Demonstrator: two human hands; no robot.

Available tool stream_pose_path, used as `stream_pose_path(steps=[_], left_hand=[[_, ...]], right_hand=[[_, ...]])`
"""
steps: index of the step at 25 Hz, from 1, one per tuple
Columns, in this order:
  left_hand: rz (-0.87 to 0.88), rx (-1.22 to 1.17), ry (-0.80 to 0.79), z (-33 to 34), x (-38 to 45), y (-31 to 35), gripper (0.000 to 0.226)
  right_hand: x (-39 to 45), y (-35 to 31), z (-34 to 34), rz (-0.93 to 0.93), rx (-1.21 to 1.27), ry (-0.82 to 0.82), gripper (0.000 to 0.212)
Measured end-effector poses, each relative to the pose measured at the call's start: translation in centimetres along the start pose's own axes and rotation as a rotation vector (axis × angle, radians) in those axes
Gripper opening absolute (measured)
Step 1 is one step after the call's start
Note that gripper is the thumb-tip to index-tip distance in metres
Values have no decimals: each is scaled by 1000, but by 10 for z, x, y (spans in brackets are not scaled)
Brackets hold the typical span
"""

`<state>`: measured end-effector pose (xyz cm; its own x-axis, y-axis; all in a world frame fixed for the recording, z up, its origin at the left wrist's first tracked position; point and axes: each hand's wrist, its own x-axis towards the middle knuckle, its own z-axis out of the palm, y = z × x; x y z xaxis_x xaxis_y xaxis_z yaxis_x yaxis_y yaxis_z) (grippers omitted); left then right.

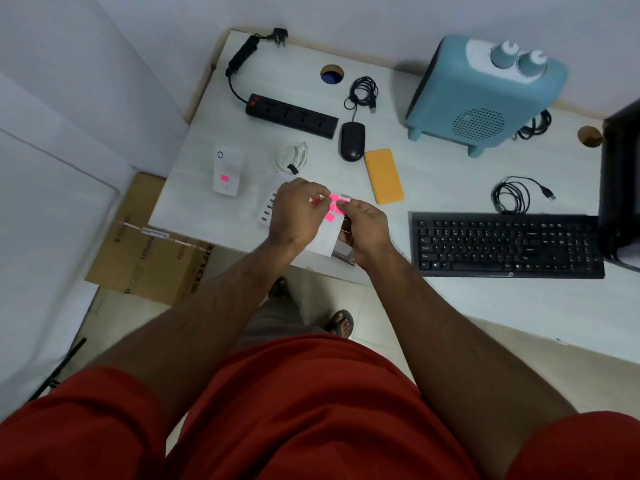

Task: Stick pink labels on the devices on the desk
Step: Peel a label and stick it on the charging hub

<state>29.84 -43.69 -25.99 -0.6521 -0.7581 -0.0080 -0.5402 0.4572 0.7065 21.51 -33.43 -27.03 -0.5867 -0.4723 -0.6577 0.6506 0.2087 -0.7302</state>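
Note:
My right hand (363, 233) holds a white backing sheet (325, 237) with several pink labels (334, 206) near its top. My left hand (298, 213) pinches one pink label at the sheet's upper edge. Both hands hover over a white USB charging hub (268, 209), mostly hidden beneath them. To the left stands a white device (227, 169) with a pink label (224, 178) stuck on it. A black power strip (292, 116), a black mouse (352, 141), a yellow power bank (383, 175), a blue heater (485, 95) and a black keyboard (505, 244) lie unlabelled on the desk.
A coiled white cable (293, 157) lies behind the hub, a black cable coil (363, 91) by the mouse, another (512, 195) above the keyboard. A dark monitor base (620, 188) stands at the right edge. A cardboard box (149, 244) sits on the floor at the left.

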Motion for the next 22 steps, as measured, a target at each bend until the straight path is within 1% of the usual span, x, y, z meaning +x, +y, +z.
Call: stream_pose_path(steps=[3, 8, 12, 17, 22], left_hand=[[-4, -39, -82, 6, 0, 10, 21], [10, -127, -216, 3, 19, 22, 21], [-3, -168, -267, 5, 32, 17, 20], [-22, -160, -279, 19, 36, 13, 17], [-30, -157, -197, 44, 32, 25, 15]], right_hand=[[-1, -1, -7, 17, 31, 5, 9], [5, -12, -9, 13, 23, 67, 9], [15, -16, -7, 5, -36, 96, 9], [24, -19, -17, -20, -115, 75, 8], [32, -27, -39, -16, -147, 15, 14]])
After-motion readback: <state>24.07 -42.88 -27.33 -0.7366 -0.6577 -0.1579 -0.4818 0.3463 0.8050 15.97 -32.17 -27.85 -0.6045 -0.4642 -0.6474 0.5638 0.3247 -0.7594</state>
